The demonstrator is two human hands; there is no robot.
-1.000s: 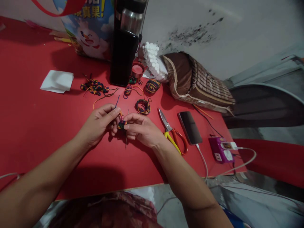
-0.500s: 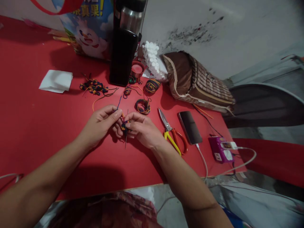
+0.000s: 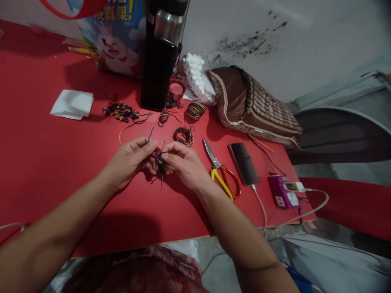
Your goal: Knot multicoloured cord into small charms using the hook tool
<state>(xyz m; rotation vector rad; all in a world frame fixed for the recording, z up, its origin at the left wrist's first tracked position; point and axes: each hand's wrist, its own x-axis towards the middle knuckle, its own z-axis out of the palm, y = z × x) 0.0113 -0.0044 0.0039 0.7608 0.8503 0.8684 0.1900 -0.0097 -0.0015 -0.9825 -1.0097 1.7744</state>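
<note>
My left hand [image 3: 136, 156] pinches a blue cord [image 3: 150, 134], its loose end sticking up above the thumb. Close beside it, my right hand [image 3: 181, 160] is closed on a small knotted piece of dark blue, green and orange cord [image 3: 161, 162]. A thin stick or needle [image 3: 161, 183] points down below that piece; whether it passes through is hidden by the fingers. Beyond the hands lie a coil of cord [image 3: 183, 136], a wound ball of cord [image 3: 196, 110], a small cord bundle [image 3: 164, 116] and a cluster of knotted cord [image 3: 121, 111].
Scissors [image 3: 217, 165] with yellow and red handles lie right of my hands, beside a charging phone [image 3: 244, 163] and a purple power box [image 3: 282, 191]. At the back stand a dark upright phone [image 3: 158, 73], a printed bag [image 3: 113, 40] and a brown cushion [image 3: 259, 106]. White folded paper [image 3: 72, 104] lies left.
My right thumb and fingers have shifted slightly on the knotted piece. The blue cord's free end has dropped a little and leans further left.
</note>
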